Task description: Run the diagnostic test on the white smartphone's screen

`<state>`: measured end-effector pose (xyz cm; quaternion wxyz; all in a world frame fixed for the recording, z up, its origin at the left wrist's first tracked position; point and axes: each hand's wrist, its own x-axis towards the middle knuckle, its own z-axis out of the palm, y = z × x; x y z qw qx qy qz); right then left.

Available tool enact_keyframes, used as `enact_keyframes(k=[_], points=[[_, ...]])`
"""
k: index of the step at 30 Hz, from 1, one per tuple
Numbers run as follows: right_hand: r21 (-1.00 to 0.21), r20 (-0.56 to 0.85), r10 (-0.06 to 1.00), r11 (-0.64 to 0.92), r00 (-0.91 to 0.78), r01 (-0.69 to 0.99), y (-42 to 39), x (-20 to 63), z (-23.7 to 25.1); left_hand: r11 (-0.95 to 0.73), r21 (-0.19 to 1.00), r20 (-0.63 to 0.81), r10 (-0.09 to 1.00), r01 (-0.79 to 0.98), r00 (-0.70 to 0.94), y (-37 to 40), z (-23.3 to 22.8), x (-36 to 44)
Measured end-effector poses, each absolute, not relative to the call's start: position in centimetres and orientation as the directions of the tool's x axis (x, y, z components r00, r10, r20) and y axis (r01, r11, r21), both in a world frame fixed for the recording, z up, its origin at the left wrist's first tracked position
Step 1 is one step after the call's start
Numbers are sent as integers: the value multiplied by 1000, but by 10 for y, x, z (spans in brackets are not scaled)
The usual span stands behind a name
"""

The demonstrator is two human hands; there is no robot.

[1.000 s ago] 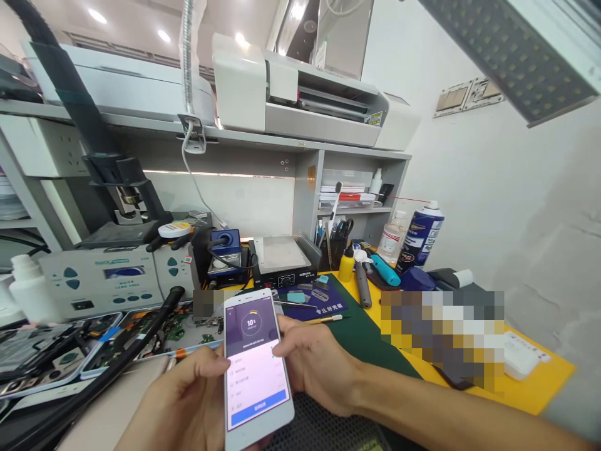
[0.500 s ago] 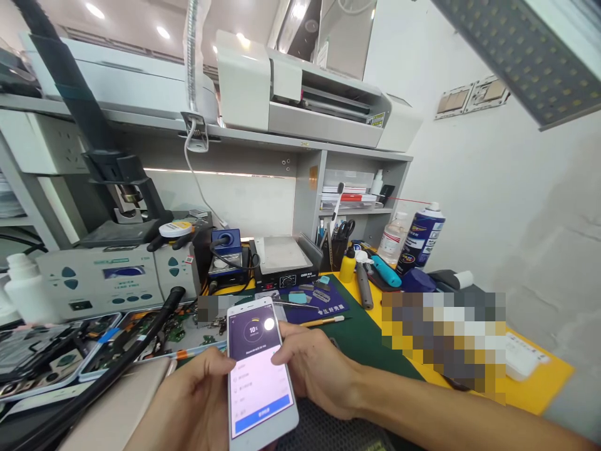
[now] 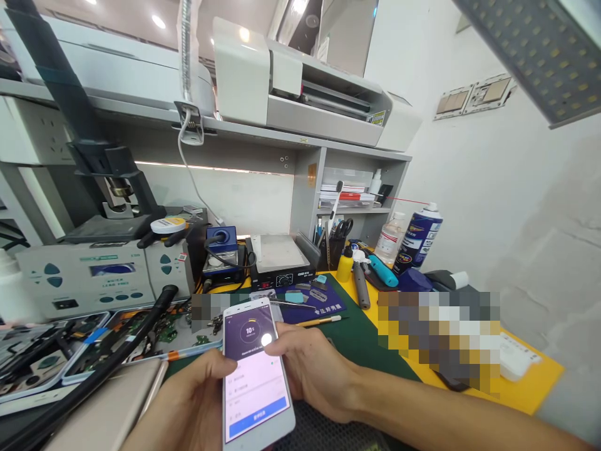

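A white smartphone (image 3: 257,410) is held upright and slightly tilted at the lower middle. Its lit screen shows a purple top with a "10" in a ring, a white list and a blue button. My left hand (image 3: 200,391) grips its left edge, thumb on the front and fingers behind, largely hidden. My right hand (image 3: 312,363) closes round the right edge, its thumb over the upper part of the screen. Just beyond the phone, a brush (image 3: 323,321) lies on the green mat (image 3: 364,347), near a blue mat (image 3: 335,302) with blades.
Trays of circuit boards (image 3: 188,338) and a black hose (image 3: 141,326) lie left, before a rework station (image 3: 113,275). A heating plate (image 3: 282,257) stands behind the phone. Right are a spray can (image 3: 417,241), a clear bottle (image 3: 389,241) and a yellow bottle (image 3: 345,266).
The right thumb has moved up and left across the phone's screen. A small green mark shows at the list's right side. The whole view has shifted slightly.
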<state>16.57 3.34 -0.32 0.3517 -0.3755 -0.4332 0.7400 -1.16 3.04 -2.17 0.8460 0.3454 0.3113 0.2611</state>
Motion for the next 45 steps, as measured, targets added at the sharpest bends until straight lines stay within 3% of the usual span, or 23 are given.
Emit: enact_keyframes(k=[14,24,45], points=[[-901,-276,847,-392,-454,-185,32,167,-1,663,696,-420,688,-277,592,18,10,-1],[-904,-264,850,-383,-456,-192,32,165,-3,653,715,-404,678,-249,614,25,-15,-2],[-909,-260,849,-376,-460,-180,31,165,-2,651,717,-396,675,-249,622,21,-6,-1]])
